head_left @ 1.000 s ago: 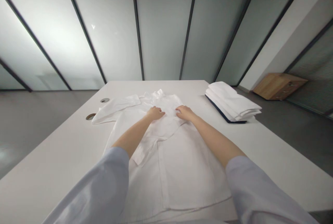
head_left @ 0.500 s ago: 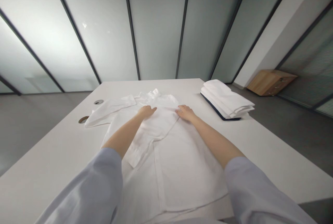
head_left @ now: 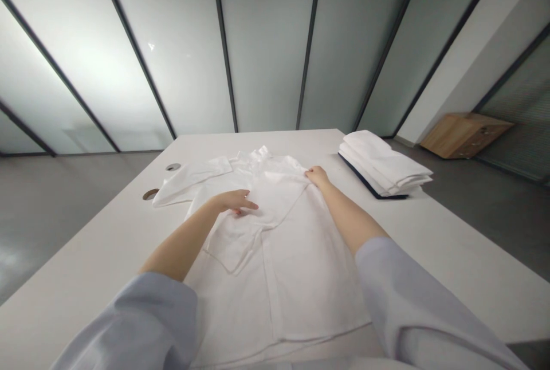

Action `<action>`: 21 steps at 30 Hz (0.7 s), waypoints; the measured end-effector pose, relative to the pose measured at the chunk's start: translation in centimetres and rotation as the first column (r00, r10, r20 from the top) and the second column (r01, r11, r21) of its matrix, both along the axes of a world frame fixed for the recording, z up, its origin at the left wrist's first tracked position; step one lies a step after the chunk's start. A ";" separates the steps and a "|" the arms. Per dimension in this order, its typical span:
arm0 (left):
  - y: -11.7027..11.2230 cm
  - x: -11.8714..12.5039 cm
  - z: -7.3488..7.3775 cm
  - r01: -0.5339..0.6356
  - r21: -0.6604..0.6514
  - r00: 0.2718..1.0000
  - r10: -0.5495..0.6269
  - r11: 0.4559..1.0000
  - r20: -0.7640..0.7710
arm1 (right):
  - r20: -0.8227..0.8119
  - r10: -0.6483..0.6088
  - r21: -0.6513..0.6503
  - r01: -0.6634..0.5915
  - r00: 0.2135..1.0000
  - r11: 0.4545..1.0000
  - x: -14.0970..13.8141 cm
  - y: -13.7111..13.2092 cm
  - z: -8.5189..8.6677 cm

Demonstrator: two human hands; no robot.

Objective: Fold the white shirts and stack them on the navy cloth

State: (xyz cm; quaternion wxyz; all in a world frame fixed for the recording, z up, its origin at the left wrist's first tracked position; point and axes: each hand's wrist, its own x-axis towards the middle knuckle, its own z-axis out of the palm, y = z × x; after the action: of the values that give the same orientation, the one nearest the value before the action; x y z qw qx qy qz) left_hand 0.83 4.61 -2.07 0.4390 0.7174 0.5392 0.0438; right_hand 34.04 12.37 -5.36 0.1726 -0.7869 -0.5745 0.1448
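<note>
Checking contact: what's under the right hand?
The right hand is at the upper edge of the white shirt, near the shoulder. The fabric beneath the palm is covered, so its folds cannot be seen.

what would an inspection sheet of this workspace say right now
surface: white table with two round grommet holes
job's things: white collared shirt lying flat, sleeve laid out toward the left
clutter: stack of folded white cloth on a dark-edged board
grippers: left hand open over the shirt's front; right hand at the shirt's upper edge, grip unclear
cables: nothing seen
surroundings: frosted glass partitions, grey floor, low wooden cabinet
</note>
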 end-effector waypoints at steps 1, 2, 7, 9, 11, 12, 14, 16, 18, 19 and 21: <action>-0.5 -0.3 0.0 0.050 -0.051 0.998 -0.048 0.997 0.047 | 0.008 -0.026 0.035 0.026 1.000 0.999 -0.1 -0.2 -0.1; -0.9 -0.6 0.0 0.113 -0.099 0.991 -0.104 0.989 0.089 | 0.017 -0.051 0.063 0.049 0.999 0.997 -0.2 -0.4 -0.2; -2.3 -1.8 0.2 0.227 -0.220 0.937 -0.151 0.949 0.316 | 0.002 -0.079 0.067 0.079 0.997 0.995 -0.6 -0.8 -0.5; -2.7 -2.5 0.2 0.204 -0.250 0.913 -0.092 0.947 0.398 | -0.017 -0.064 0.058 0.065 0.998 0.996 -0.5 -0.9 -0.3; -2.8 -3.3 0.0 0.245 -0.307 0.900 -0.098 0.920 0.424 | 0.012 -0.025 0.031 0.024 1.000 0.999 -0.4 -1.2 -0.1; -2.8 -3.7 -0.2 0.273 -0.329 0.904 -0.125 0.904 0.408 | 0.053 0.000 0.019 -0.001 0.999 1.000 -0.4 -1.5 0.1; -2.6 -4.2 -0.6 0.259 -0.303 0.936 -0.161 0.917 0.313 | 0.169 0.049 0.029 -0.055 0.984 0.998 -0.6 -2.4 0.3; -2.0 -4.4 -0.9 0.128 -0.127 0.983 -0.110 0.984 0.145 | 0.283 0.111 0.094 -0.143 0.953 0.985 -1.2 -3.5 0.4; -1.3 -4.1 -1.2 0.003 0.174 0.999 0.004 0.985 -0.039 | 0.353 0.212 0.152 -0.279 0.911 0.948 -2.2 -4.9 0.4; -0.9 -3.9 -1.3 -0.011 0.307 0.990 0.053 0.952 -0.129 | 0.371 0.270 0.154 -0.345 0.889 0.926 -2.8 -5.6 0.4; -0.2 -3.4 -1.5 0.034 0.432 0.945 0.112 0.901 -0.308 | 0.381 0.362 0.102 -0.428 0.851 0.898 -4.2 -7.1 0.3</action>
State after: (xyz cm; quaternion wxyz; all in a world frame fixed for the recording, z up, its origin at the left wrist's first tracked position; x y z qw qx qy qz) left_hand -2.53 4.39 -3.61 0.1733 0.7829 0.5953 0.0521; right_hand 29.79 5.32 -5.10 0.1045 -0.6450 -0.7567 -0.0193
